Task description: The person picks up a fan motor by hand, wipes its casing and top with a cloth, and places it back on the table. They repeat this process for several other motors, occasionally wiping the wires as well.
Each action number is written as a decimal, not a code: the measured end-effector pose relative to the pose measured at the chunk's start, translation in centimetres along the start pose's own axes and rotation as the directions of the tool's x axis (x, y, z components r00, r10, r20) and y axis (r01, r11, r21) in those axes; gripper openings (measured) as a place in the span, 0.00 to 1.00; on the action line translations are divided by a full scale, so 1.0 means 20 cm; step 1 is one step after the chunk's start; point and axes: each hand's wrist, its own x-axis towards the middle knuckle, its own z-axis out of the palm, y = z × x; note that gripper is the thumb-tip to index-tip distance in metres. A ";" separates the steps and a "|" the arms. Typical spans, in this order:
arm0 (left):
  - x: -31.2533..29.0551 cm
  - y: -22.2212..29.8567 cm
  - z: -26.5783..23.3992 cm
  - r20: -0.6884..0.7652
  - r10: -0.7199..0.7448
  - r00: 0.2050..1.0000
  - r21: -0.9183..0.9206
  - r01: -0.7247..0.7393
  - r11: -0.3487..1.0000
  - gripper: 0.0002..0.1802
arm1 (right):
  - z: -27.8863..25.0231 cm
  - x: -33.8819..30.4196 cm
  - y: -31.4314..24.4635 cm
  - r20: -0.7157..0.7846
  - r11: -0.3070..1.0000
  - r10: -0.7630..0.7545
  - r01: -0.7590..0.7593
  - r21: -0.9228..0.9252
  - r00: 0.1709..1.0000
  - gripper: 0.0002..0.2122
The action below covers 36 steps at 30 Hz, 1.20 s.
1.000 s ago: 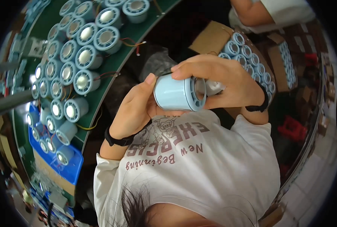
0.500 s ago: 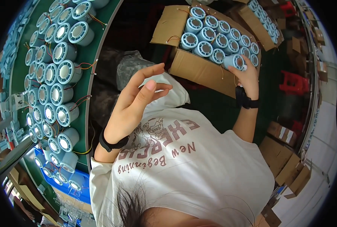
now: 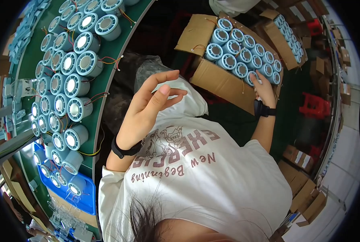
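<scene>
In the near right part of an open cardboard box (image 3: 222,82), my right hand (image 3: 265,89) has its fingers closed around a light-blue cylindrical unit (image 3: 251,78). That unit sits down among rows of similar light-blue units (image 3: 229,61), each with a slotted ring and a round grey centre on top. Part of the held unit is hidden by my fingers. My left hand (image 3: 147,105) hovers in front of my shirt with its fingers apart and curved, holding nothing.
On the left, a green table (image 3: 111,74) carries many light-blue units (image 3: 88,63) with thin coloured wires hanging over its edge. A blue tray (image 3: 90,197) at its near end holds several more. Another filled carton (image 3: 284,42) and red stools (image 3: 315,105) are to the right.
My right hand has lowered the blue unit into the box's near row, level with the others. My left hand keeps its open pose. The whole view has shifted slightly.
</scene>
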 end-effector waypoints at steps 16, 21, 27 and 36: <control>-0.62 0.23 -0.05 -0.007 0.728 0.685 0.374 -0.674 0.637 0.21 | 0.45 -0.83 -1.27 0.043 -0.026 -0.994 0.588 0.808 -0.104 0.10; -0.78 0.29 0.06 -0.151 0.910 0.385 0.425 -0.806 0.411 0.22 | 0.57 -0.92 -1.45 0.049 -0.093 -0.946 0.412 0.906 -0.322 0.08; -0.87 0.35 0.24 -0.270 0.932 0.241 0.537 -0.766 0.353 0.20 | 0.59 -1.06 -1.59 0.063 -0.127 -0.897 0.391 0.911 -0.438 0.08; -0.95 0.49 0.52 -0.149 0.988 0.049 0.667 -0.732 0.137 0.17 | 0.50 -1.23 -1.86 -0.135 -0.395 -0.825 0.388 0.833 -0.549 0.07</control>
